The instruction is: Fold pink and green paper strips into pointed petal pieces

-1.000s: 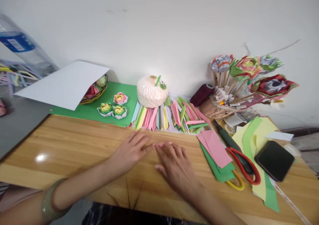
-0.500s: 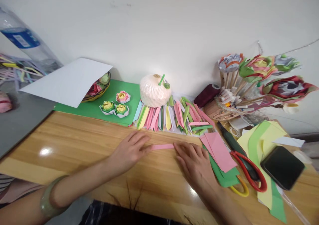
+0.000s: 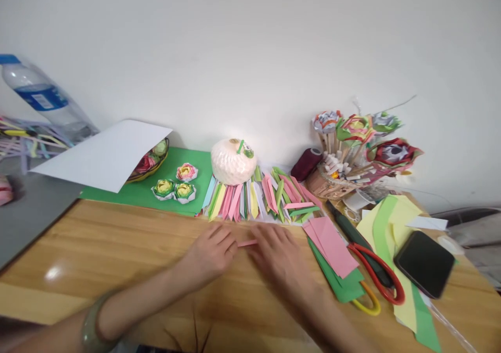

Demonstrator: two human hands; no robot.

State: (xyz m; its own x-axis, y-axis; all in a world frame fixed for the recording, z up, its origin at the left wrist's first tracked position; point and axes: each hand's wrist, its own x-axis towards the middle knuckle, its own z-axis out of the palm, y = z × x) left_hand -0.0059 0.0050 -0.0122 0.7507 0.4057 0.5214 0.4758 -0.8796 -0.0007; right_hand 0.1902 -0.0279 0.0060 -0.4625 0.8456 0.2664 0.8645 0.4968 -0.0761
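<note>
On the near stretch of wood tabletop [image 3: 117, 248], my right hand [image 3: 277, 251] has just come in toward my left hand [image 3: 213, 251], so less of the narrow pink strip [image 3: 247, 243] shows than half a second ago. Strip lies between my hands, ends covered. Left fingers curled at one end; right fingers low over the other, blurred. Can't tell for either hand if it's pinching or just pressing. My read: strip's being worked by both hands, but fold state not checkable with this little showing.

Just beyond: folded paper pieces [image 3: 234, 202] in a row, looser pile toward the right. To the right, pink sheets [image 3: 331, 246] overlap green sheets [image 3: 348, 285], red-handled scissors [image 3: 399, 293] beside. Farther back, white textured ornament [image 3: 234, 165] behind the row; paper flowers on sticks [image 3: 395, 152] back right.
</note>
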